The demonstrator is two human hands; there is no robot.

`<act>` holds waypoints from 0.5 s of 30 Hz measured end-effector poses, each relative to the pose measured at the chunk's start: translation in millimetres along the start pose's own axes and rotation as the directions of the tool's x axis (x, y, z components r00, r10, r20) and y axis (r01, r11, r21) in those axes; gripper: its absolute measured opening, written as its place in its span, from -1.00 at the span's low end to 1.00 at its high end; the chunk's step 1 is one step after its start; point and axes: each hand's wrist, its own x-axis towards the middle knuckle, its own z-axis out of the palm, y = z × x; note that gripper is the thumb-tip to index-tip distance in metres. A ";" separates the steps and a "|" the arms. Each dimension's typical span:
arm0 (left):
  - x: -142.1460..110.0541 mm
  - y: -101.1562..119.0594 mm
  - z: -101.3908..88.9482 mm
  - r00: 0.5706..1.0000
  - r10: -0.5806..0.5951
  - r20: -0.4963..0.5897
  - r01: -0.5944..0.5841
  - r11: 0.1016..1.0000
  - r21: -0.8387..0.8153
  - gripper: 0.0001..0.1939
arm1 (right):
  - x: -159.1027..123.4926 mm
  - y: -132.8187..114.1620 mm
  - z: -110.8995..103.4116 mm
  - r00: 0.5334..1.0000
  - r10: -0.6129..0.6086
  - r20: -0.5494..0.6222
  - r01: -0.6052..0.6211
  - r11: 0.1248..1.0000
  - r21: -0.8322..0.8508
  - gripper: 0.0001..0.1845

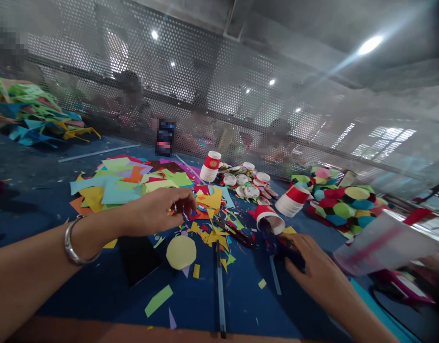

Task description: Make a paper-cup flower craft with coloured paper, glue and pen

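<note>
My left hand (165,209), with a silver bangle on the wrist, hovers over the paper scraps. Its fingers bend loosely, apart from the thumb, with nothing seen between them. A pale yellow paper disc (181,252) with angular edges and a black sheet (139,259) lie below it. My right hand (308,255) is closed around a dark blue-black tool (285,248), partly hidden by the fingers; its kind is unclear. The tool's front reaches the mouth of a tipped red and white paper cup (271,220). Scissors (237,233) and a pen (220,286) lie between my hands.
Coloured paper sheets (123,183) pile up at left. An upright cup stack (210,166), a lying cup stack (294,200) and cut cup bases (243,180) stand behind. A colourful paper model (343,200), a translucent drink cup (380,243) and a pink device (407,286) are right.
</note>
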 end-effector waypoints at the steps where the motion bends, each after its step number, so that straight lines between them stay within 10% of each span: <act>1: 0.8 -1.7 1.7 1.000 -0.004 0.018 0.004 1.000 0.018 -0.75 | 1.9 0.9 2.1 1.000 0.018 0.025 -0.018 1.000 0.016 -0.53; 15: 2.4 -8.7 11.9 0.998 0.056 -0.042 -0.051 0.993 0.103 -0.82 | -19.7 -2.0 -15.0 0.984 0.006 -0.178 0.019 0.990 0.137 -0.60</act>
